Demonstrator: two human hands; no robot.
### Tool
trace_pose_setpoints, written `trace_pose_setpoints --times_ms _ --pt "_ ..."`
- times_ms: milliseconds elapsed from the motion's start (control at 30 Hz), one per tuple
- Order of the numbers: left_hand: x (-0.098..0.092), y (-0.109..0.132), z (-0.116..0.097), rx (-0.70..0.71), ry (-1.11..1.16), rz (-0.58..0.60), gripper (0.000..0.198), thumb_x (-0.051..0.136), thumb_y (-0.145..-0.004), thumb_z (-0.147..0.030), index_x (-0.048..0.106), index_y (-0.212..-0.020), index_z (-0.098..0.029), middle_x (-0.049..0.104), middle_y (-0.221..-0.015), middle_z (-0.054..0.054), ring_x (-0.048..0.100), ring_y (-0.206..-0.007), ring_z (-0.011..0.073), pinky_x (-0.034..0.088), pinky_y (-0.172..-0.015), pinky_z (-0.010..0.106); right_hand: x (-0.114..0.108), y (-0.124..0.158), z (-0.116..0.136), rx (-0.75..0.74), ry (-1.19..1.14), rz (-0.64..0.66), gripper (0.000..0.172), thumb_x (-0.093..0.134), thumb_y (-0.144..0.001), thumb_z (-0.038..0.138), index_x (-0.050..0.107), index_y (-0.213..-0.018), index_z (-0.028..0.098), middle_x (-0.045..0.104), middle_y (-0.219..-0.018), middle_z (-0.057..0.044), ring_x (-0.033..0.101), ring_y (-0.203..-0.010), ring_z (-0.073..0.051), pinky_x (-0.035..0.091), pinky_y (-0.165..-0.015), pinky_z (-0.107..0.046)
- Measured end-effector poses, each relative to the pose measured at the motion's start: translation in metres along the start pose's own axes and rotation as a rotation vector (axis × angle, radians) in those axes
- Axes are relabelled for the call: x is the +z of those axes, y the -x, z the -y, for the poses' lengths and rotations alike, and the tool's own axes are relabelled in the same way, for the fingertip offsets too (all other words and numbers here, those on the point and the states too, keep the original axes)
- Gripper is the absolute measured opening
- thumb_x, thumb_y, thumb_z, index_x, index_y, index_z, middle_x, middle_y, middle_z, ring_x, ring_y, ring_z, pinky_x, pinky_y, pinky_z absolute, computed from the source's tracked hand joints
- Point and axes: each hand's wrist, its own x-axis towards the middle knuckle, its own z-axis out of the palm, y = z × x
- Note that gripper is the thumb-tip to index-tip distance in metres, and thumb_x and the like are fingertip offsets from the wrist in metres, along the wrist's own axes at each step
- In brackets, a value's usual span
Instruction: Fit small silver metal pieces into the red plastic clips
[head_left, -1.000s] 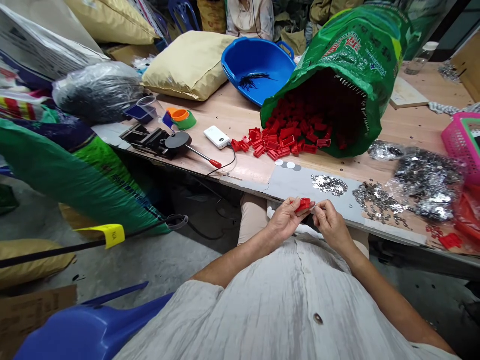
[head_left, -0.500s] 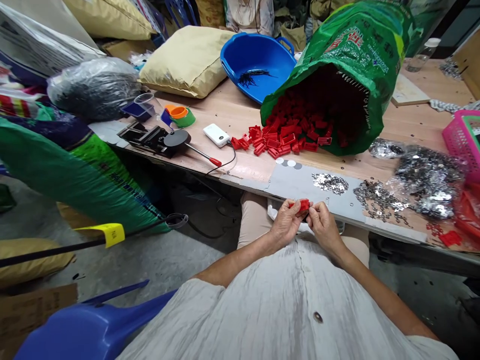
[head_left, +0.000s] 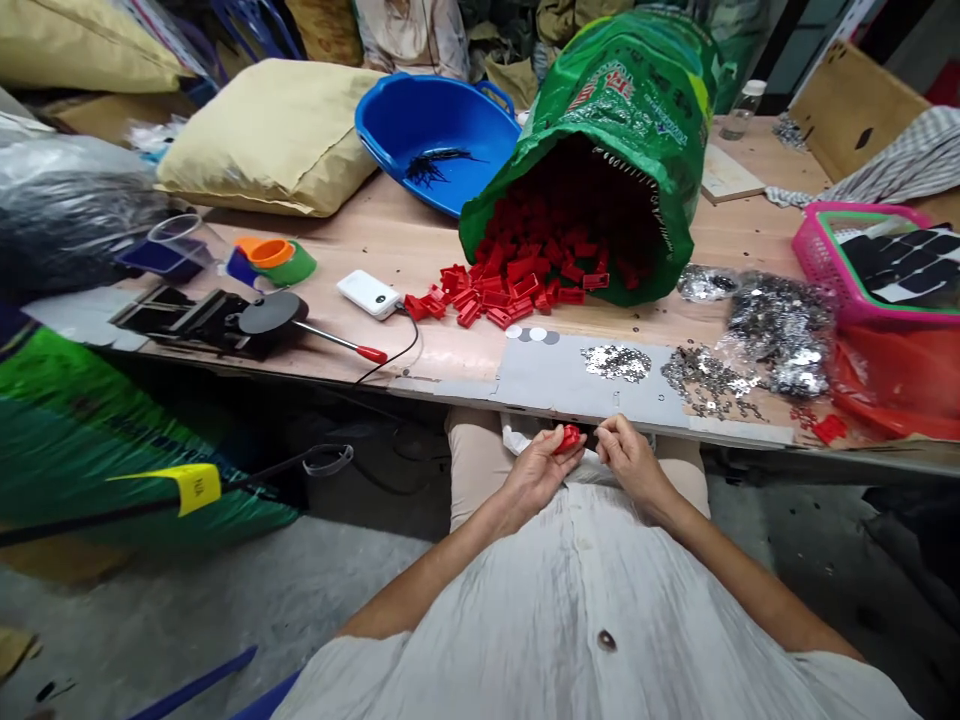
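My left hand [head_left: 534,470] is closed around a small red plastic part [head_left: 568,438], held just below the table edge over my lap. To its right, a short gap away, my right hand [head_left: 631,462] has its fingers pinched together. Whatever is between those fingertips is too small to make out. In front of my hands, a pile of small shiny metal plates [head_left: 616,363] lies on a grey sheet [head_left: 536,375]. More red plastic parts [head_left: 517,285] spill from the mouth of a green woven sack [head_left: 630,90] farther back.
Loose metal pieces [head_left: 709,382] and a plastic bag of metal plates [head_left: 784,330] lie to the right, near a pink basket [head_left: 814,265]. On the left are a lever tool [head_left: 274,315] and a white power bank [head_left: 367,293]. A blue basin [head_left: 442,120] stands behind.
The view has turned right, so the table's things appear farther left. My right hand has drawn away from the red plastic part, which stays in my left hand.
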Motion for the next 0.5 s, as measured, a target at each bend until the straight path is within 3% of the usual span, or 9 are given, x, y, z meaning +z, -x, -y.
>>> trace_pose_setpoints --times_ms 167,333,500 --pt "-0.008 -0.011 -0.005 -0.063 -0.065 -0.179 0.018 0.070 -0.082 -0.017 0.052 -0.079 -0.016 0.068 -0.091 0.008 0.069 -0.093 0.0215 0.049 -0.101 0.042 -0.055 0.000 -0.018 0.044 0.213 -0.222 0.030 0.048 -0.092 0.050 0.060 -0.097 0.022 0.066 -0.074 -0.001 0.058 -0.064 -0.017 0.041 -0.061 -0.028" --pt "-0.006 -0.014 -0.008 -0.072 -0.134 -0.183 0.023 0.072 -0.079 -0.014 0.049 -0.084 -0.018 0.065 -0.095 0.006 0.069 -0.098 0.0222 0.052 -0.098 0.041 -0.114 -0.003 -0.038 0.000 0.586 -0.513 0.024 0.054 -0.087 0.041 0.068 -0.093 0.021 0.071 -0.094 -0.008 0.062 -0.085 -0.023 0.043 -0.075 -0.033" --pt "-0.006 -0.012 -0.006 -0.060 -0.182 -0.161 0.024 0.073 -0.078 -0.014 0.051 -0.085 -0.018 0.066 -0.094 0.004 0.070 -0.095 0.0201 0.054 -0.093 0.035 -0.129 -0.011 -0.044 0.022 0.809 -0.494 0.024 0.054 -0.086 0.040 0.068 -0.085 0.022 0.068 -0.089 -0.008 0.059 -0.083 -0.023 0.039 -0.068 -0.032"
